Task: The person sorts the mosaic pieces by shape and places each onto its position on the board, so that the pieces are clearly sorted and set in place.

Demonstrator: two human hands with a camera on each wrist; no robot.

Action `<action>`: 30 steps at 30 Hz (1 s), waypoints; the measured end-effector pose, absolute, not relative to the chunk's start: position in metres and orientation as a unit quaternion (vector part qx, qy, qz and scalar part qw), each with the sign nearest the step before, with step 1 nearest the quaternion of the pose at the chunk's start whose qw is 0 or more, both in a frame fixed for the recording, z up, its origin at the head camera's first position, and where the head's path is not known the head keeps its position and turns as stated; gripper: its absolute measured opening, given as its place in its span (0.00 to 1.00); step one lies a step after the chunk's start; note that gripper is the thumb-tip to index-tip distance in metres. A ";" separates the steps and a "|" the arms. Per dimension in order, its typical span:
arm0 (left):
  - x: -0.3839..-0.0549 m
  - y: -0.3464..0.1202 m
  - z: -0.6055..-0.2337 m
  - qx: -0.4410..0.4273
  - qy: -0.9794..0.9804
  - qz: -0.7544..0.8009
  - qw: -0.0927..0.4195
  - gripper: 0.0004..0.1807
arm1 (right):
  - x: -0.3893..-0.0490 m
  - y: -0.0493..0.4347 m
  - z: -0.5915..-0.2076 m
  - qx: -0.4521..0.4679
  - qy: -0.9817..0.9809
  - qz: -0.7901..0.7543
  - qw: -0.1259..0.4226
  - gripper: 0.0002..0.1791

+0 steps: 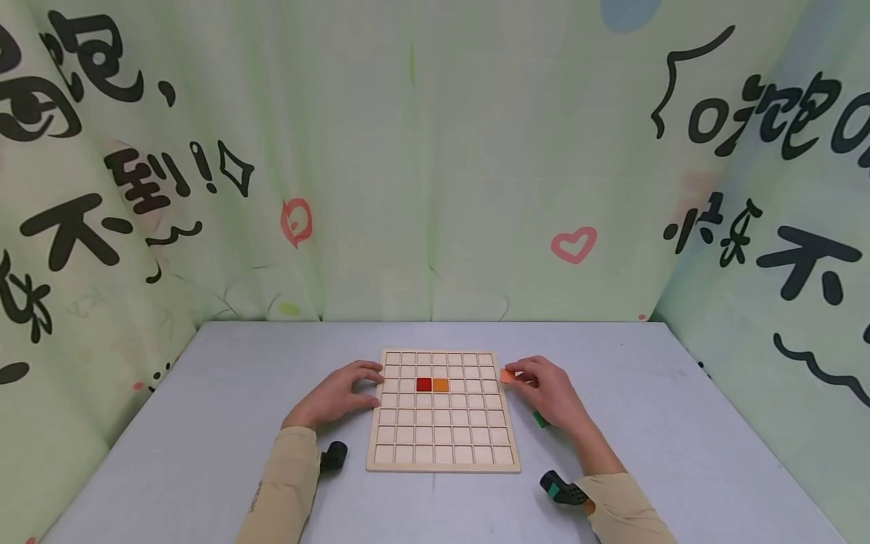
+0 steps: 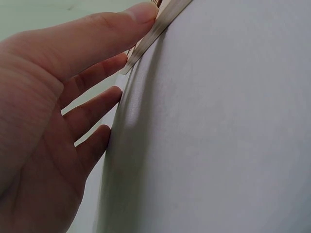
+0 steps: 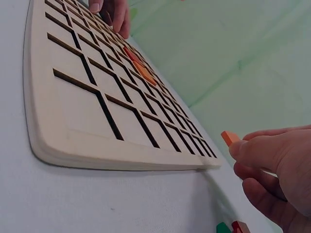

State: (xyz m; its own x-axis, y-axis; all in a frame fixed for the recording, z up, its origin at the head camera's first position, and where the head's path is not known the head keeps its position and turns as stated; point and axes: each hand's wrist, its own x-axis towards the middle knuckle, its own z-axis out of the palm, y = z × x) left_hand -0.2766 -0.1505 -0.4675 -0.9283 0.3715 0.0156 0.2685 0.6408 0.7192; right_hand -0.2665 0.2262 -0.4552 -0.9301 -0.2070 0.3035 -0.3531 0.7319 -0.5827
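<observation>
A wooden grid board (image 1: 442, 468) lies flat on the table. Side by side in one of its upper rows sit a red tile (image 1: 424, 384) and an orange tile (image 1: 440, 385). At the board's left edge rests my left hand (image 1: 336, 394), thumb and fingers spread; in the left wrist view the thumb (image 2: 142, 13) touches the wooden rim. My right hand (image 1: 549, 391) pinches a brighter orange tile (image 3: 230, 138) between thumb and forefinger, near the upper right edge of the board.
Beneath the right hand, a green tile (image 1: 540, 419) and a dark red tile (image 3: 240, 227) lie on the white table (image 1: 272, 347). Both wrists wear dark camera mounts. Pale green curtains (image 1: 435, 189) with printed lettering surround the table at the back and sides.
</observation>
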 end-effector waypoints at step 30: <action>-0.277 -0.150 -0.469 0.177 0.905 0.382 0.064 0.20 | -0.278 0.179 -0.442 0.203 -0.922 0.329 0.036 0.13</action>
State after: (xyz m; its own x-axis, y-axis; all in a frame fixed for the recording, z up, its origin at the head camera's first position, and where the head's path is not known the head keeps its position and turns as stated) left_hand -0.2774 -0.1503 -0.4693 -0.9291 0.3694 0.0204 0.2724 0.6458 0.7133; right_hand -0.2777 0.1791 -0.4416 -0.9148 -0.3510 0.1997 -0.3982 0.7016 -0.5910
